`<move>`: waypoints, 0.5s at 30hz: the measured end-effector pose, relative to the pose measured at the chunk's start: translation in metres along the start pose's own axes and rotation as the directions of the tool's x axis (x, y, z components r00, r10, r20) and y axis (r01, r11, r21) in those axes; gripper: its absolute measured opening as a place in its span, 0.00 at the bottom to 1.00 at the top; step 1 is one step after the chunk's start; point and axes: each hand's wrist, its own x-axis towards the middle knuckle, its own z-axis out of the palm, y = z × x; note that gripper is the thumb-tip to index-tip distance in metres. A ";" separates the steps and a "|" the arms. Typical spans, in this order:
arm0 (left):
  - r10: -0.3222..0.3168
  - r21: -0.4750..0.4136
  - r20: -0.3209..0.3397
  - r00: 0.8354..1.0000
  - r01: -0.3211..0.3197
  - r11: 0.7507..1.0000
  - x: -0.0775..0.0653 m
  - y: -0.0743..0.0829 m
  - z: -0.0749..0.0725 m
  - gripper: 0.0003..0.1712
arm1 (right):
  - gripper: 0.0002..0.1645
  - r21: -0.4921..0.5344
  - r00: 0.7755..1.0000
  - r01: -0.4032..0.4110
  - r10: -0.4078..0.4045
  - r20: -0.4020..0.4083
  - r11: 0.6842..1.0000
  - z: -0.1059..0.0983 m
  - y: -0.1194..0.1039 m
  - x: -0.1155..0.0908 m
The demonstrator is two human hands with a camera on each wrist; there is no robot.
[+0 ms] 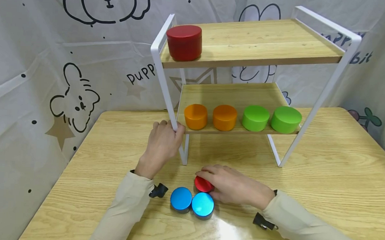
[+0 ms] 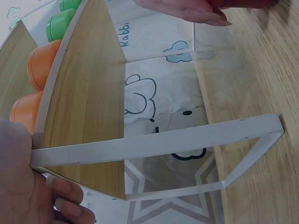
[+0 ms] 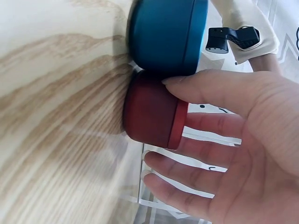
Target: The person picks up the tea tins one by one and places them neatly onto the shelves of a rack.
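Observation:
My left hand (image 1: 165, 140) grips the front left white leg of a two-tier wooden shelf rack (image 1: 233, 61), at the height of the lower board. In the left wrist view, its fingers (image 2: 67, 207) curl round the metal frame. My right hand (image 1: 235, 184) holds a small round red tin (image 1: 203, 185) on the table, thumb on one side and fingers round the other. The right wrist view shows the thumb on that red tin (image 3: 152, 109), right beside a blue tin (image 3: 163, 37). Two blue tins, one left (image 1: 180, 199) and one right (image 1: 203, 204), stand close together in front.
On the top board, a larger red tin (image 1: 184, 43) stands at the left end. Two orange tins (image 1: 196, 116) and two green tins (image 1: 255, 118) line the lower board's front edge. A patterned cloth (image 1: 27, 55) hangs behind the wooden table (image 1: 90, 173).

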 end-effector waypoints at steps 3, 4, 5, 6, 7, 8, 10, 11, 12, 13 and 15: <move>0.007 0.010 -0.002 1.000 -0.007 1.000 0.001 0.000 0.000 0.26 | 0.32 0.003 1.000 0.006 -0.006 -0.002 1.000 0.001 0.001 0.002; 0.008 0.013 -0.001 1.000 -0.008 1.000 0.001 0.001 0.000 0.26 | 0.32 0.004 1.000 0.009 -0.009 -0.002 1.000 0.002 0.002 0.002; 0.009 0.015 0.000 1.000 -0.009 1.000 0.001 0.001 0.000 0.26 | 0.32 0.005 1.000 0.013 -0.013 -0.002 1.000 0.003 0.003 0.003; 0.009 0.017 0.002 1.000 -0.009 1.000 0.001 0.001 0.000 0.26 | 0.32 0.004 1.000 0.017 -0.017 -0.004 1.000 0.003 0.003 0.003; 0.008 0.018 0.004 1.000 -0.008 1.000 0.001 0.001 0.000 0.26 | 0.32 0.004 1.000 0.022 -0.022 -0.006 1.000 0.004 0.004 0.003; 0.005 0.017 0.006 1.000 -0.005 1.000 0.001 0.001 0.000 0.26 | 0.31 0.001 1.000 0.028 -0.028 -0.012 1.000 0.004 0.005 0.003; -0.002 0.016 0.006 1.000 0.002 1.000 0.001 0.001 0.000 0.26 | 0.31 -0.007 0.998 0.044 -0.045 -0.035 0.999 0.005 0.006 0.004; -0.004 0.017 0.005 1.000 0.004 1.000 0.000 0.001 0.000 0.26 | 0.30 -0.003 0.997 0.055 -0.055 -0.052 0.998 0.005 0.007 0.004; -0.005 0.018 0.004 1.000 0.005 1.000 0.000 0.001 0.000 0.26 | 0.30 0.002 0.996 0.061 -0.061 -0.068 0.998 0.005 0.007 0.004; -0.006 0.019 0.003 1.000 0.006 1.000 0.000 0.001 0.000 0.26 | 0.30 0.009 0.995 0.062 -0.061 -0.080 0.998 0.005 0.007 0.004; -0.005 0.024 0.000 1.000 0.005 1.000 0.000 0.001 0.000 0.26 | 0.31 0.028 0.994 0.053 -0.050 -0.101 0.998 0.003 0.007 0.004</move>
